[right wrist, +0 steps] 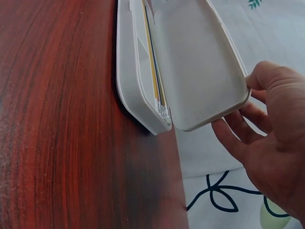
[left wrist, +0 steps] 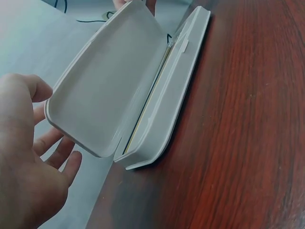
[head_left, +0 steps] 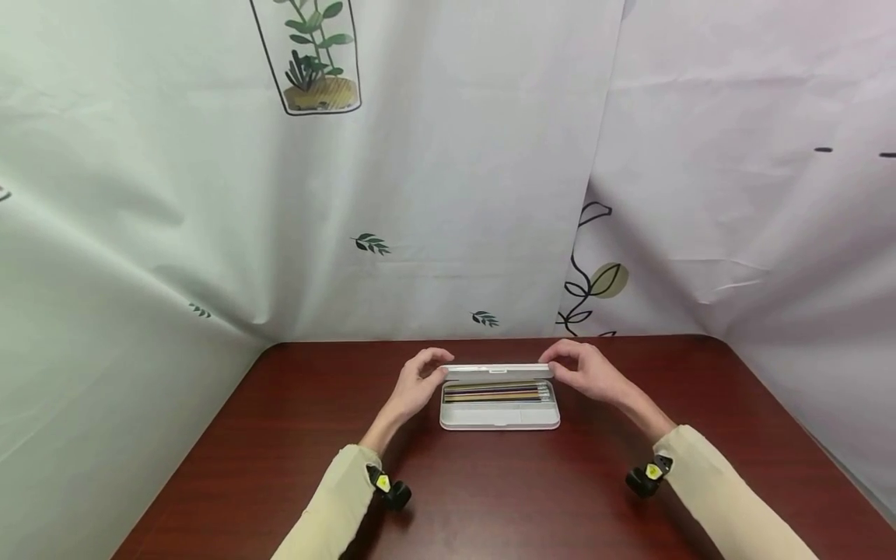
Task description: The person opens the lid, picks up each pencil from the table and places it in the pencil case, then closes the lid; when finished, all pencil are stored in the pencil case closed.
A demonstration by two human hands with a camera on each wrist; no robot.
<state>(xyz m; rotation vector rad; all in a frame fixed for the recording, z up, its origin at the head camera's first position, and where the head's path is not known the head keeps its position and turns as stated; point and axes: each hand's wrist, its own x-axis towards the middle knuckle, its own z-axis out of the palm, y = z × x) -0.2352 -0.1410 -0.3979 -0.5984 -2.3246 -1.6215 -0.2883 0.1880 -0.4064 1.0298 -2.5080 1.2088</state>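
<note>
A white pencil case [head_left: 500,418] lies open in the middle of the dark red table [head_left: 490,498], its lid [head_left: 498,370] raised toward the far side. Several pencils [head_left: 493,391] lie lengthwise in the base. My left hand [head_left: 435,367] holds the lid's left end and my right hand [head_left: 553,364] holds its right end. In the left wrist view, my left hand [left wrist: 45,136] has its thumb at the edge of the lid [left wrist: 109,81] and its fingers behind it. The right wrist view shows my right hand [right wrist: 240,114] around the corner of the lid [right wrist: 195,62], above the pencils [right wrist: 152,71].
White curtains with leaf and plant prints [head_left: 318,62] close in the table at the back and on both sides. The table's back edge runs just behind the case. Black wrist cameras [head_left: 388,488] sit on both forearms.
</note>
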